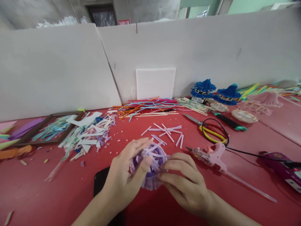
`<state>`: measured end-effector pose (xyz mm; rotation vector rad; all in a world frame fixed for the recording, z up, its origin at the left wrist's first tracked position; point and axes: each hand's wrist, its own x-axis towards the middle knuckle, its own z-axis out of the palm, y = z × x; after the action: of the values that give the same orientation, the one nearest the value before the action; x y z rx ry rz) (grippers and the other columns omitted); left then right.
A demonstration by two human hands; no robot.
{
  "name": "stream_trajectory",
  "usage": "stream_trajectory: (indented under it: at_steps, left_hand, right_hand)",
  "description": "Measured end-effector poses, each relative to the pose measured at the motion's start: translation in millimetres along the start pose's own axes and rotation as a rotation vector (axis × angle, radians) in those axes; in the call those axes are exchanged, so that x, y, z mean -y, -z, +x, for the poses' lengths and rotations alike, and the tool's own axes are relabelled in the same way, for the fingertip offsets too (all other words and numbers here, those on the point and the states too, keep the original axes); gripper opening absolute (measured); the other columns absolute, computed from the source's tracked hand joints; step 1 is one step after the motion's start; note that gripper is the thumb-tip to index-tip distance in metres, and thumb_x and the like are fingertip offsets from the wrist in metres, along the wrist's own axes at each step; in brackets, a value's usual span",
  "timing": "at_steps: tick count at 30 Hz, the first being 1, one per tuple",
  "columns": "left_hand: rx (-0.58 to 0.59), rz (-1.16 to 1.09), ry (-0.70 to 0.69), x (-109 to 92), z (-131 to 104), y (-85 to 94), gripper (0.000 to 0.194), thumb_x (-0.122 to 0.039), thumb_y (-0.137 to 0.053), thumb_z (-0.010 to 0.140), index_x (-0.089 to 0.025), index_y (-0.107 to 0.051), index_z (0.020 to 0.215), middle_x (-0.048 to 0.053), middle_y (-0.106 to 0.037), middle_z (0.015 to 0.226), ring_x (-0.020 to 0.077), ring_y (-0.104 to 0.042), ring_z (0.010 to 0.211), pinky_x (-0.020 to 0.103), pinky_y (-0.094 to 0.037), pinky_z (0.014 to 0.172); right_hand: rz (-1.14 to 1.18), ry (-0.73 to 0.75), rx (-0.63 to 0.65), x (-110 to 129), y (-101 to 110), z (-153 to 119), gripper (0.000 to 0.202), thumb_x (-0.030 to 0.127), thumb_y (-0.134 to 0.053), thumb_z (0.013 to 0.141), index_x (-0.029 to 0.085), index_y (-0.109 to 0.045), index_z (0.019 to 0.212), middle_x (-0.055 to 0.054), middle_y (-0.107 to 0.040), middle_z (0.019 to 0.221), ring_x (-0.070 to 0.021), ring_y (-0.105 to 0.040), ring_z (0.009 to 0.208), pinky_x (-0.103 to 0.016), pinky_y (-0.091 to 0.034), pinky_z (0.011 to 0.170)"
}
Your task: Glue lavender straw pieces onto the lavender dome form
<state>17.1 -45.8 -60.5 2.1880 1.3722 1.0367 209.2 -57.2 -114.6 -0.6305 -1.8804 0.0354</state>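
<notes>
My left hand (127, 174) curls around the left side of a small round purple craft piece (150, 166) made of cut straw strips, with the thumb pressed on its front. My right hand (185, 182) grips its right edge with the fingertips. The piece sits low over the red table (47, 194), near its front. Several loose pale purple straw pieces (166, 131) lie just beyond it. A pink glue gun (211, 155) rests to the right of my right hand, nozzle pointing left.
A black phone (101, 185) lies under my left wrist. Yellow-handled scissors (207, 128), a heap of coloured straws (148, 108), blue straw crafts (213, 91), a wooden frame with scraps (50, 130) and a purple device (284, 166) ring the work spot. White partition boards (188, 50) close the back.
</notes>
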Motion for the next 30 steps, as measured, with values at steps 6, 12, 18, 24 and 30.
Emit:
stream_trajectory:
  at_steps: [6, 12, 18, 24, 30]
  left_hand:
    - [-0.022, -0.025, 0.033, -2.3, 3.5, -3.0, 0.028, -0.034, -0.054, 0.094, -0.022, -0.066, 0.116, 0.007, -0.076, 0.115, 0.0239, -0.072, 0.108, 0.043, -0.049, 0.107]
    - [-0.013, -0.039, 0.042, -4.6, 4.3, -4.9, 0.027, -0.034, -0.052, 0.094, -0.023, -0.066, 0.115, 0.007, -0.076, 0.116, 0.0238, -0.071, 0.109, 0.043, -0.049, 0.107]
    - [-0.018, -0.053, 0.008, -3.9, 4.9, -6.1, 0.029, -0.033, -0.049, 0.096, -0.022, -0.064, 0.118, 0.008, -0.074, 0.118, 0.0234, -0.070, 0.112, 0.045, -0.046, 0.111]
    - [-0.044, -0.004, 0.019, -5.0, 6.7, -7.5, 0.029, -0.034, -0.054, 0.094, -0.023, -0.065, 0.118, 0.007, -0.075, 0.118, 0.0240, -0.070, 0.111, 0.045, -0.046, 0.111]
    - [-0.034, 0.027, 0.037, -4.1, 5.9, -6.7, 0.029, -0.036, -0.053, 0.095, -0.025, -0.066, 0.118, 0.004, -0.075, 0.117, 0.0224, -0.071, 0.110, 0.036, -0.055, 0.100]
  right_hand:
    - [0.013, -0.052, -0.010, 1.9, -0.2, 0.4, 0.015, 0.005, -0.059, 0.085, 0.017, -0.068, 0.090, -0.005, -0.069, 0.091, -0.0170, -0.061, 0.091, -0.033, -0.054, 0.085]
    - [0.038, -0.085, -0.007, 3.4, -0.3, 2.2, 0.018, 0.005, -0.057, 0.083, 0.019, -0.067, 0.088, -0.005, -0.067, 0.088, -0.0178, -0.061, 0.088, -0.037, -0.055, 0.082]
    - [0.035, -0.080, -0.022, 4.3, -1.3, 0.4, 0.015, 0.008, -0.059, 0.086, 0.019, -0.068, 0.091, -0.005, -0.068, 0.090, -0.0174, -0.062, 0.089, -0.036, -0.055, 0.085]
    - [0.041, -0.029, 0.007, 4.3, 0.1, 0.3, 0.019, 0.004, -0.059, 0.086, 0.016, -0.069, 0.096, -0.005, -0.073, 0.093, -0.0182, -0.061, 0.095, -0.033, -0.055, 0.089]
    - [0.107, -0.022, -0.078, 1.4, -2.5, -2.8, 0.042, 0.003, -0.065, 0.084, 0.015, -0.056, 0.124, -0.004, -0.074, 0.093, -0.0162, -0.064, 0.087, -0.032, -0.056, 0.086]
